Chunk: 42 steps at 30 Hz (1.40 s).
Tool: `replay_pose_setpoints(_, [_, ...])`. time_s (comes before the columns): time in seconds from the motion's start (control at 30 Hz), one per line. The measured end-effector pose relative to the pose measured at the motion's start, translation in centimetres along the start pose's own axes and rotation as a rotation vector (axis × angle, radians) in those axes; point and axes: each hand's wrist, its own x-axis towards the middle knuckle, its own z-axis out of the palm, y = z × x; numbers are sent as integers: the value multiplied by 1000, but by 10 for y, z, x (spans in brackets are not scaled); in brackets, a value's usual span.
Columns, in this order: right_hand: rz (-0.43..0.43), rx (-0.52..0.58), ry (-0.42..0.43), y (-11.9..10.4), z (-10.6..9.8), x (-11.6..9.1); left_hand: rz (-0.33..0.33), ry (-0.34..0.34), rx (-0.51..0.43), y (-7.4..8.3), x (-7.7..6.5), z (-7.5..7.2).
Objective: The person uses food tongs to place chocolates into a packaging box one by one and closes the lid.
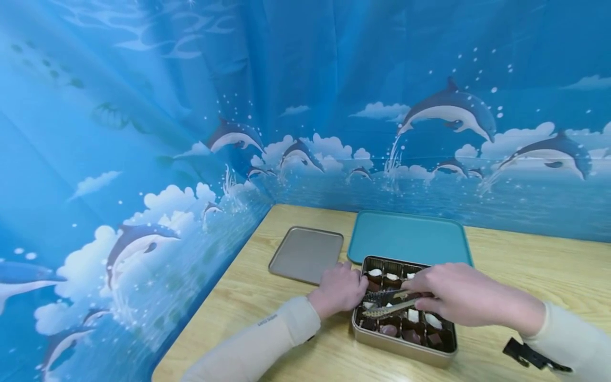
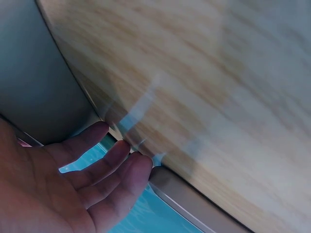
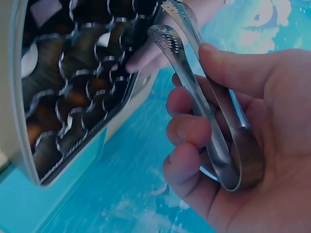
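Note:
My right hand grips metal serving tongs with perforated tips, thumb on one arm and curled fingers round the other. In the head view the tongs' tips are over a rectangular metal tin. Brown and white chocolates sit in its dark divided insert. My left hand rests against the tin's left side. In the left wrist view its fingers are loosely extended near the tin wall. The tongs hide part of the insert, so whether they touch a chocolate is unclear.
A small grey-brown tray lies left of the tin, behind my left hand. A larger teal tray stands behind the tin. All rest on a light wood table. A blue dolphin curtain bounds the back and left.

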Motion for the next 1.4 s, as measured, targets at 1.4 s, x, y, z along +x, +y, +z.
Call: replay_pose_setpoints(1.4, [554,20,167,151,73,-40,-47,3,-17,-50,-13,-18])
